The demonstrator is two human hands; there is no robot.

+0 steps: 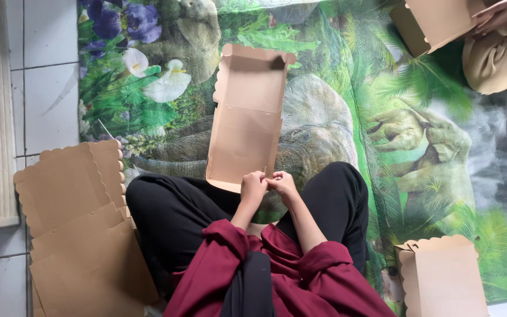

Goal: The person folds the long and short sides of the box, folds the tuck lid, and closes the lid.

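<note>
A tan cardboard box blank [246,120] with scalloped edges lies partly folded on the mat in front of me, its side walls raised. My left hand [253,188] and my right hand [281,182] meet at its near edge, both pinching the cardboard there. My crossed legs in black trousers [171,208] frame the hands, and dark red sleeves cover my upper arms.
A stack of flat box blanks [77,235] lies at my left on the tiled floor. A folded box [441,276] stands at lower right. At top right another person's hand [503,12] holds a box [435,20]. A green printed mat [394,117] covers the floor.
</note>
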